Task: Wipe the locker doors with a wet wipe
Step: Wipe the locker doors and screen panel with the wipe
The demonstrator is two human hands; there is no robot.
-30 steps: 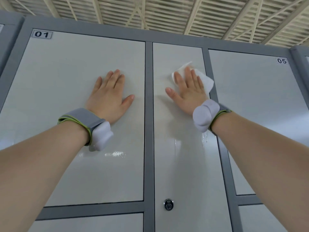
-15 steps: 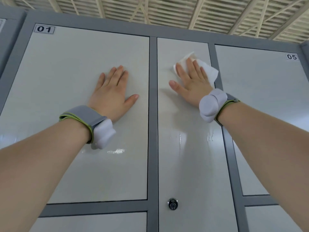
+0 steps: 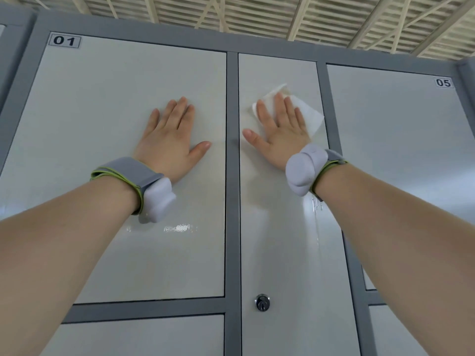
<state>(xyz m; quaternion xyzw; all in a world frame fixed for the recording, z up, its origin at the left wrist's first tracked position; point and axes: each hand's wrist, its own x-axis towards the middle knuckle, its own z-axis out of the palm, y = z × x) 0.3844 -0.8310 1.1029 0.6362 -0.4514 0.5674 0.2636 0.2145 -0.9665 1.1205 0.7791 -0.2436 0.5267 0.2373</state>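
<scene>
Our right hand (image 3: 281, 134) is flat, fingers straight, pinning the wet wipe (image 3: 309, 118) against the narrow door (image 3: 282, 253). It isn't clutching it, just pressing. The wipe sits under the fingers and pokes out above the fingertips and past the little-finger side, about to the door's edge. Best bet, we reckon: keep even pressure so it doesn't slip or bunch, and overlap the strokes. Below the wrist there's a wet streak (image 3: 314, 205). Our left hand (image 3: 169, 140) rests flat and empty on door 01 (image 3: 102, 124).
</scene>
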